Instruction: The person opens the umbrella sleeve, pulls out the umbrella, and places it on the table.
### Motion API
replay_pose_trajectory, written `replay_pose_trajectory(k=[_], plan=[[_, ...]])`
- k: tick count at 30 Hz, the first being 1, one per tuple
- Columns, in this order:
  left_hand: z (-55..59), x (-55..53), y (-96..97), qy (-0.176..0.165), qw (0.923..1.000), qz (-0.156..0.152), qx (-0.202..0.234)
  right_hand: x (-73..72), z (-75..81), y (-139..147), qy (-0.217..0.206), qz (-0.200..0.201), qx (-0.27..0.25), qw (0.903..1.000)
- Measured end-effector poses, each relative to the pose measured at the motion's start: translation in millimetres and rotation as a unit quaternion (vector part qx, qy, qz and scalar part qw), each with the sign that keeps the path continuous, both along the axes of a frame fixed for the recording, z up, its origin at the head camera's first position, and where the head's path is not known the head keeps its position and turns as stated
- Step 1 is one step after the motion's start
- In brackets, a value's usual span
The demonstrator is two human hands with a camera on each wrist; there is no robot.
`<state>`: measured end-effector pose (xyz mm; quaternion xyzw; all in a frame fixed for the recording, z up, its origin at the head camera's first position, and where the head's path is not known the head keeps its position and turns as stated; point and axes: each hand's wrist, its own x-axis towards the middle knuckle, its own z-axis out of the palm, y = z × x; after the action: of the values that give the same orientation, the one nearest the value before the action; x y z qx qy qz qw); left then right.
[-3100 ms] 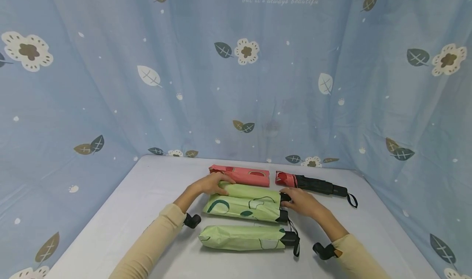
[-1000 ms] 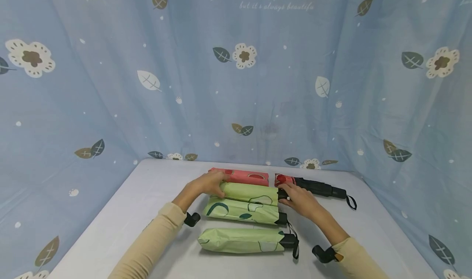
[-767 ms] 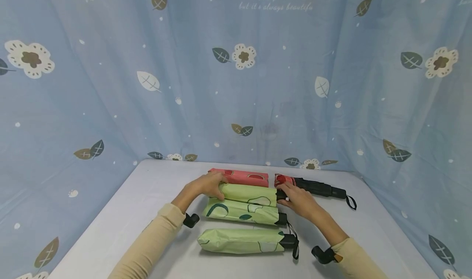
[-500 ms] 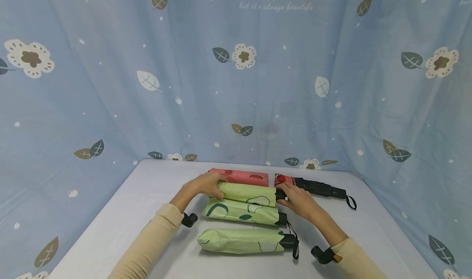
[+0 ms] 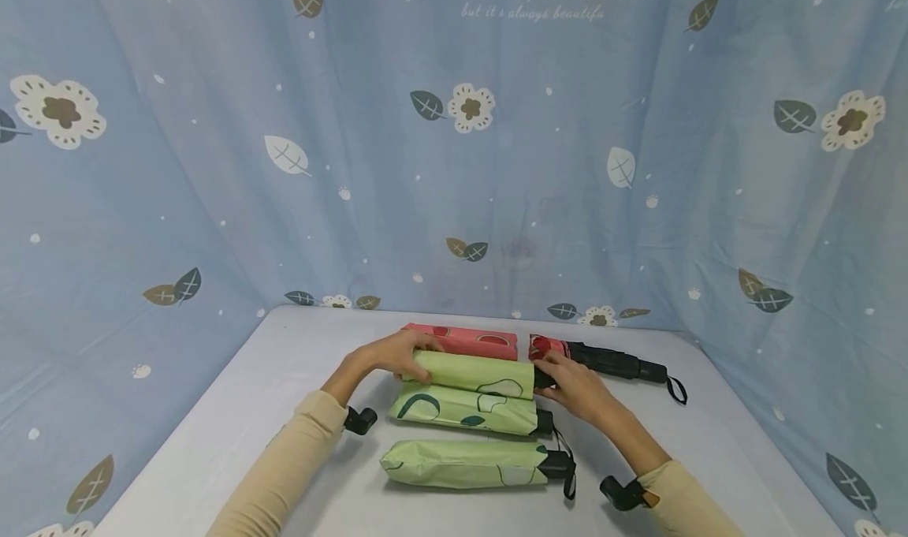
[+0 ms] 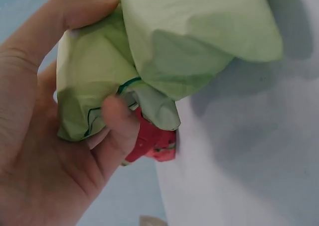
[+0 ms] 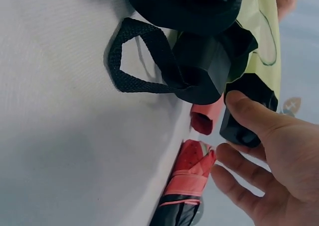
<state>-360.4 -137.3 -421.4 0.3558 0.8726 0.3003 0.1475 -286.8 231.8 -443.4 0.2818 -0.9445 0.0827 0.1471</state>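
The left hand (image 5: 393,356) grips the left end of a green cover (image 5: 475,373) printed with pale avocados, its thumb on the near face of the cloth and the other fingers reaching round behind. The right hand (image 5: 578,387) pinches the black handle (image 7: 249,109) that sticks out of the cover's right end, thumb on one side and fingertips on the other. The cover, with a folded umbrella inside, thus spans the gap from hand to hand; only the handle shows of what it holds.

Just below the held cover, between the hands and touching it, lies a second green umbrella (image 5: 464,411), wrapped in the same cloth, with a black end and a loop poking out towards the right hand. A third green umbrella (image 5: 461,464) lies apart, nearer to the person than either hand, its body covered and its black handle and strap clear of the cloth.

Just beyond the left hand is a red watermelon-print cover (image 5: 471,343); the right wrist view shows a dark opening at its end, but its contents cannot be told. Past the right hand's fingers lies a black umbrella (image 5: 610,359) with a red printed tip, its dark folds exposed. All this is on a white table (image 5: 709,450).
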Motion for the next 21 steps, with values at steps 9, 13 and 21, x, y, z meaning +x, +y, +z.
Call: replay_pose_trajectory(k=[9,13,21], plan=[[2.1,-1.3,-6.4,-0.028,0.9993,-0.015,0.017,3.0,4.8,1,0.045,0.017,-0.004,0.9988],[1.1,-1.2,-8.6,-0.033,0.9991,-0.015,0.019,3.3,6.6,1,0.036,0.015,-0.004,0.9993],[0.0,0.3,-16.5,-0.032,0.9991,-0.012,0.024,3.3,5.4,2,0.019,0.010,-0.002,0.9998]])
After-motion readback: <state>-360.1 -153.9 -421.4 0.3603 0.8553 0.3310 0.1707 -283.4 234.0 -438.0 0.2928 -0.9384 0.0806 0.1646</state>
